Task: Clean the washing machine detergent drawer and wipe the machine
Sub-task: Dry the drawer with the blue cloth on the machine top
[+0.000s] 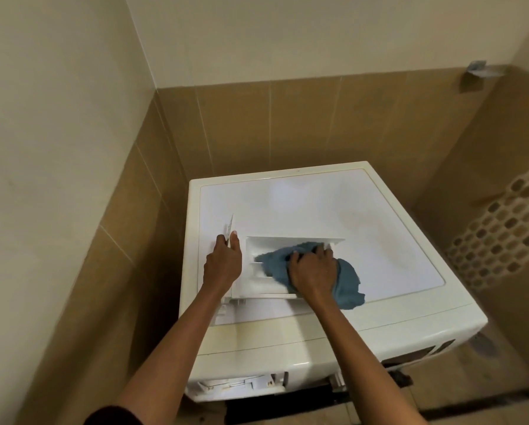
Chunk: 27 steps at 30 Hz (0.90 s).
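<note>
The left hand [223, 265] pinches the detergent drawer [258, 244] at its left edge. The right hand [312, 271], fingers curled, presses a blue cloth [347, 282] into it. Both sit front-left on the washing machine [333, 204], with white top behind and to the right.

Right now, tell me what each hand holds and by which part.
The left hand pinches the drawer by the thin panel at its left end. The right hand grips the cloth around its bunched middle, pressing it into the drawer.

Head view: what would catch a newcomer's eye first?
The blue cloth stands out, bunched under the right hand inside the white detergent drawer, which lies on top of the washing machine. The left hand grips the drawer's left edge. Low on the machine's front, the open drawer slot shows.
</note>
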### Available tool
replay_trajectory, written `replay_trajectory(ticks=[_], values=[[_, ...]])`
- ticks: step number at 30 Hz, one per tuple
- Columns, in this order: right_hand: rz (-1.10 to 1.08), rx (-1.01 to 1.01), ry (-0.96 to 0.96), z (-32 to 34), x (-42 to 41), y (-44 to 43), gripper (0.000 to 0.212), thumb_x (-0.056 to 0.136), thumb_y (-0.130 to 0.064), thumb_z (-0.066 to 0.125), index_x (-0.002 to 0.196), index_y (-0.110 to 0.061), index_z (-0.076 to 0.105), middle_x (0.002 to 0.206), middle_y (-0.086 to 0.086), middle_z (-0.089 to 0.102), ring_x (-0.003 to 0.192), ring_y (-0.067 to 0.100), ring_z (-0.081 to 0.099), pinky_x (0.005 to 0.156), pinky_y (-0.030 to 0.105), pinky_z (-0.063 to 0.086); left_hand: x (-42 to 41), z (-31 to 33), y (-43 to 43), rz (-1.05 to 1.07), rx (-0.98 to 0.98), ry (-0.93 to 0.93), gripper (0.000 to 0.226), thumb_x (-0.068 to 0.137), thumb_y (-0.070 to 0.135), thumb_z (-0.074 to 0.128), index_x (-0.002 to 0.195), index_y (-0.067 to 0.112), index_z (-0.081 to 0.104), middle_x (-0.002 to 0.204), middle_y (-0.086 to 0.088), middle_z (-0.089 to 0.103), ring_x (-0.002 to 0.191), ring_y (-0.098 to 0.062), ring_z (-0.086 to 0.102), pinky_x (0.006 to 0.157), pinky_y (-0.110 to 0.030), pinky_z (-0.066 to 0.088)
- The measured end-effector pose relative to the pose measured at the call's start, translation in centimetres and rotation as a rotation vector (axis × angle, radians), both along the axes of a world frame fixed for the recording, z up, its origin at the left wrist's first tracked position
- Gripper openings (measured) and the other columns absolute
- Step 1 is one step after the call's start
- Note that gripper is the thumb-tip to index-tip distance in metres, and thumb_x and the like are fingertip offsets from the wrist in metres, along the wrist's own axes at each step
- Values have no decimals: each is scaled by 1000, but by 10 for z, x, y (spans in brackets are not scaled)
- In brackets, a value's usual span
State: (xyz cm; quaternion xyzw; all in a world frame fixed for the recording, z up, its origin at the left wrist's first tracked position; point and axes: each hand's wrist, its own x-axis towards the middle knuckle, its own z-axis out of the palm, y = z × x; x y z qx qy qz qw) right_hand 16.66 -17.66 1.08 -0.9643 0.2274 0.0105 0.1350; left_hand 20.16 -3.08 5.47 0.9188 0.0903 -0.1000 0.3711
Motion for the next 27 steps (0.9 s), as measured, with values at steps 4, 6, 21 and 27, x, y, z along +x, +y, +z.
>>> replay_trajectory(ticks=[4,6,21,27], values=[[-110,32,125,11,6,17,46,98,-29,28,117,-2,60,133,18,49,124,29,40,106,35,26,1,-2,1,-4,1,-2,53,99,44,18,135,9,35,132,-18,51,118,-37,50,94,-42,42],[40,36,109,17,10,40,40,97,-26,34,122,-4,56,135,19,47,125,32,42,105,41,28,2,-2,1,-6,6,3,53,100,44,18,137,9,33,135,-17,48,121,-37,48,97,-43,41],[29,-99,-322,0,-27,-41,39,89,-25,35,87,-4,69,105,12,54,93,31,52,74,37,38,3,-6,2,-34,-37,8,52,99,45,18,128,7,39,127,-21,52,117,-41,49,95,-44,39],[-115,387,-581,9,-19,-69,47,96,-8,41,143,-11,35,114,7,46,104,22,49,85,29,44,2,-3,1,-36,-48,8,52,99,45,18,131,8,37,129,-21,51,119,-40,48,96,-43,40]])
